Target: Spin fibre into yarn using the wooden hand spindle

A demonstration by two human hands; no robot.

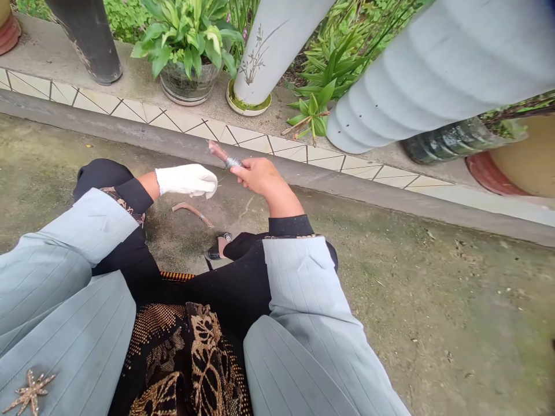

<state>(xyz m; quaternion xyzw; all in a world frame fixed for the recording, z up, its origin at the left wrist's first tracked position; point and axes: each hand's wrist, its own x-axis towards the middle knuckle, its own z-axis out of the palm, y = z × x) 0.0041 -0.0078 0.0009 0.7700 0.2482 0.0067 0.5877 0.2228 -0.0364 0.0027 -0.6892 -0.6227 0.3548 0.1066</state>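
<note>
Right hand (pixel 262 176) grips the wire-wrapped tube (pixel 219 152) above the floor (pixel 390 260), best closed firmly beside the coil (pixel 233 162) for steadiness, while the gloved left hand (pixel 184 180) half-curls nearby, any hold unclear.

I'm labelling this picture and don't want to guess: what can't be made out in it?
All in the head view:
Whether the gloved left hand holds anything: its curled fingers hide it.
The near end of the wire-wrapped rod: covered by the right hand.
The upper-left reddish pot: cut off by the edge.
The orange-striped object: mostly hidden by clothing.
</note>
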